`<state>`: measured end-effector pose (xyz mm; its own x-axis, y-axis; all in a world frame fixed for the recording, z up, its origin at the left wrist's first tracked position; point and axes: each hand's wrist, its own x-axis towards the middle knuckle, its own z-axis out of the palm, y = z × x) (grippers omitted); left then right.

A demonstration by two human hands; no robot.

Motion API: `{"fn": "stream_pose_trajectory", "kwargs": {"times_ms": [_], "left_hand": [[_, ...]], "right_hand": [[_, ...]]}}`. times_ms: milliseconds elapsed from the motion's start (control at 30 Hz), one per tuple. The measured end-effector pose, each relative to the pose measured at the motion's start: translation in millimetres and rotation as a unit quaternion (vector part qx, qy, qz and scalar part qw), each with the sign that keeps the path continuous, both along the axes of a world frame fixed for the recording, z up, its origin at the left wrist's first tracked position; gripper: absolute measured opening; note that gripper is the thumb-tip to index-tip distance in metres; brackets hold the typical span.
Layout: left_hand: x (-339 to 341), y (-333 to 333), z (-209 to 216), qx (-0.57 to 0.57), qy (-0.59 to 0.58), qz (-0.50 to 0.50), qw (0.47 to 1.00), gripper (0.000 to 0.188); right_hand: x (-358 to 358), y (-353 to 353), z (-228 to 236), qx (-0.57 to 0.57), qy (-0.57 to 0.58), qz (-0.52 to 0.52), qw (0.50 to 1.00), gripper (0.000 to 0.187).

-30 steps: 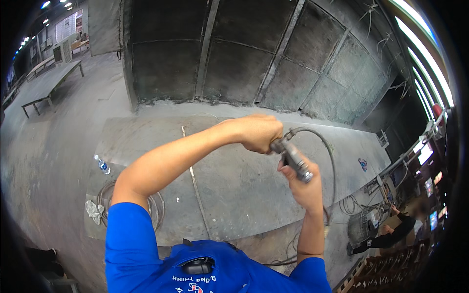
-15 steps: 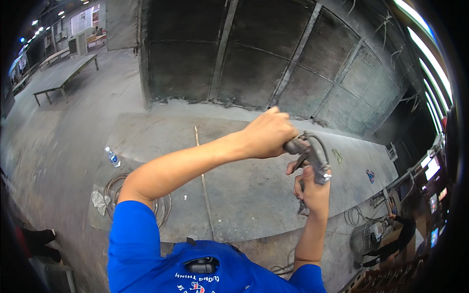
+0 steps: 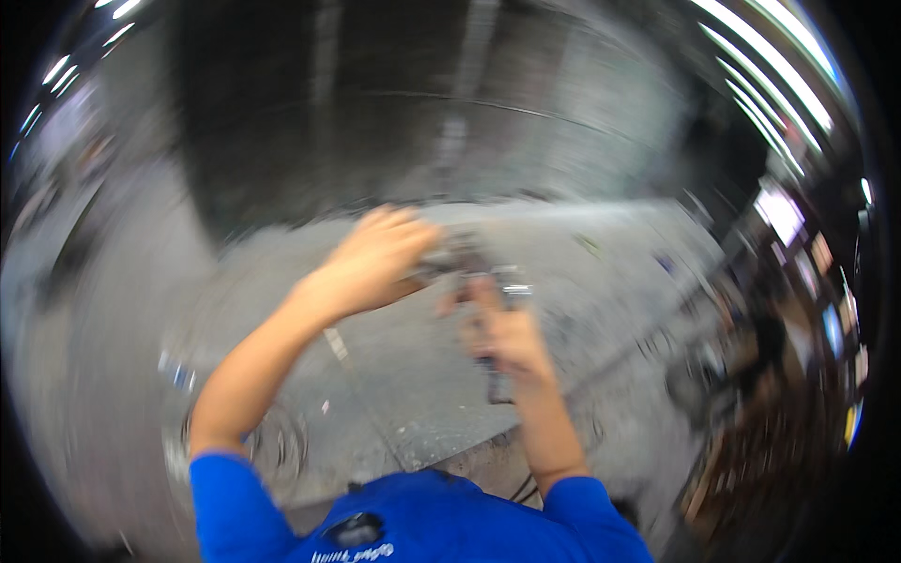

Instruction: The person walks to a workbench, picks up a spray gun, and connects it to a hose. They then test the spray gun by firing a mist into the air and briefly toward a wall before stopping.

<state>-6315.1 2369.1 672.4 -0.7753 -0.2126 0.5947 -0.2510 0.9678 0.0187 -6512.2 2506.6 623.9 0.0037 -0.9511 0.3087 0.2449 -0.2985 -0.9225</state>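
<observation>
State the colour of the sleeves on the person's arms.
Bright blue sleeves, clearest in the head view, though the picture is motion-blurred.

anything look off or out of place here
The picture is heavily motion-blurred, so little can be judged. Both hands grip a dark metal tool: left hand at its far end, right hand nearer the body. Nothing visibly spilled or broken; cables lie loose on the grey floor.

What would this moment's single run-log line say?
left hand: gripping grey tool | right hand: gripping tool lower down | view: motion-blurred | floor: grey slab
</observation>
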Motion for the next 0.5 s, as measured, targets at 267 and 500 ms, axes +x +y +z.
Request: {"fn": "stream_pose_trajectory", "kwargs": {"times_ms": [267, 500], "left_hand": [[9.9, 10.6, -3.3, 0.064, -0.005, -0.147, 0.987, 0.051], [-17.3, -6.1, -20.8, -0.049, 0.008, -0.19, 0.981, 0.049]], "right_hand": [[-0.7, 28.1, -6.8, 0.04, -0.054, 0.039, 0.997, 0.052], [-11.2, 53.8, -19.1, 0.026, -0.078, -0.01, 0.997, 0.057]]}}
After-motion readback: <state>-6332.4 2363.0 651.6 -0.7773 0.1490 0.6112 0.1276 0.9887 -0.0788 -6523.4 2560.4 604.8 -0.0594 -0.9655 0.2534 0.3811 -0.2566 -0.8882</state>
